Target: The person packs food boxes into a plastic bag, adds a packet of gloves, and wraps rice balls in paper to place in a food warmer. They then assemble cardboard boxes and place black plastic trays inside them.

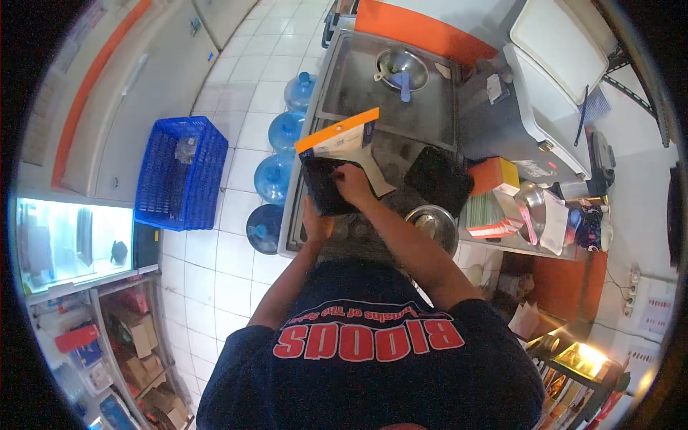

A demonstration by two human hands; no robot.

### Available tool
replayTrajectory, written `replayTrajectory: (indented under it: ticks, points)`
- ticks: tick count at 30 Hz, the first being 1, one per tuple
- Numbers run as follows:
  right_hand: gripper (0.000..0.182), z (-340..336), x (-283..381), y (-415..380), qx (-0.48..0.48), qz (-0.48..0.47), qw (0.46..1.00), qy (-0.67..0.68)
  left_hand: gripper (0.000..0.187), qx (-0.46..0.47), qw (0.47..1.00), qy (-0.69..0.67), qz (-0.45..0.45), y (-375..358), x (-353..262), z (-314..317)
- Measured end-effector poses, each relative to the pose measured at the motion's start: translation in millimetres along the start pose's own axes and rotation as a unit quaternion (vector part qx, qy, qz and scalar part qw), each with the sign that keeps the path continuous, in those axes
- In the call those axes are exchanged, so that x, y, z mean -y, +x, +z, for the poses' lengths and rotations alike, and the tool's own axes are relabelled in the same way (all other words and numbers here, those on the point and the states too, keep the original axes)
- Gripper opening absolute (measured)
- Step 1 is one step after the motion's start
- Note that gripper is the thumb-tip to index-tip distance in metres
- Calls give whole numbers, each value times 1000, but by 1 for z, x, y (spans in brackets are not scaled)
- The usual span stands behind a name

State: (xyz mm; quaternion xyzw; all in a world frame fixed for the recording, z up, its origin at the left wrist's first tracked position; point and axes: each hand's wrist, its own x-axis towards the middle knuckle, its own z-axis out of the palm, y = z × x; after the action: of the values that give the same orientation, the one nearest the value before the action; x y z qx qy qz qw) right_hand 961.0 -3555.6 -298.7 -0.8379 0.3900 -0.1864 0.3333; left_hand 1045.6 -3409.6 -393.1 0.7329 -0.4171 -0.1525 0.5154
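Note:
A black flat item (322, 188), perhaps a tray or pouch, is held low over the metal counter. My left hand (316, 221) grips its lower left edge, with most of the fingers hidden behind it. Over its upper part lies my right hand (351, 183), its fingers bent and pressed together; what they hold is too small to make out. Just beyond is a packet with an orange top strip (337, 130) and a pale panel. To the right, another black item (440, 175) rests on the counter.
Steel bowls (412, 63) (433, 223) stand on the counter (344, 89), the far one holding utensils. Blue water jugs (276, 179) line its left side. A blue basket (179, 179) sits on the floor. At right are a large cooler (534, 122) and paper stacks (494, 211).

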Motion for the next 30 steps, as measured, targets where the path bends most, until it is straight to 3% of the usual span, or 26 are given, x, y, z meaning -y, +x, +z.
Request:
replayTrajectory:
  ticks: [1,2,4,5,6,7,8,10,14,18,22,26,28,29,30]
  points:
    - [22,10,0,4,-52,-18,998,-14,47,6,990,-129,-65,3,-1,0]
    - [20,22,0,5,-102,-34,994,-27,47,9,989,-129,-66,3,0,-4]
    - [15,31,6,11,-123,-44,991,-42,49,49,997,41,-37,1,-15,-20]
    - [12,25,16,12,-92,14,995,-40,49,52,997,42,-40,3,-3,-17]
    - [10,19,25,14,-63,69,995,-37,47,41,991,-83,-99,7,27,-4]
    - [10,20,15,11,-78,51,994,-48,44,28,966,-205,-155,16,29,-3]
    - [10,20,5,9,-79,48,995,-47,44,26,966,-205,-154,16,30,-6]
    - [10,15,-7,3,-59,75,990,-99,36,33,992,85,-92,17,-9,-28]
    - [9,16,-41,-7,-36,131,983,-125,33,27,989,96,-108,16,-6,-29]
    - [10,14,-33,-14,-41,164,980,-109,35,54,993,58,-90,13,-19,-34]
    - [18,14,-37,-12,-47,120,988,-80,34,42,995,63,-63,8,-11,-31]
    - [28,4,-39,-13,8,77,997,-29,35,21,996,10,-81,15,-4,-30]
    - [30,-8,-44,-20,12,74,997,-16,36,24,971,-91,-220,15,-17,-35]
    - [28,-16,-46,-22,-3,49,999,17,37,5,988,-3,-153,16,-24,-36]
    - [26,-24,-45,-25,-17,23,998,52,37,11,989,-7,-150,16,-22,-35]
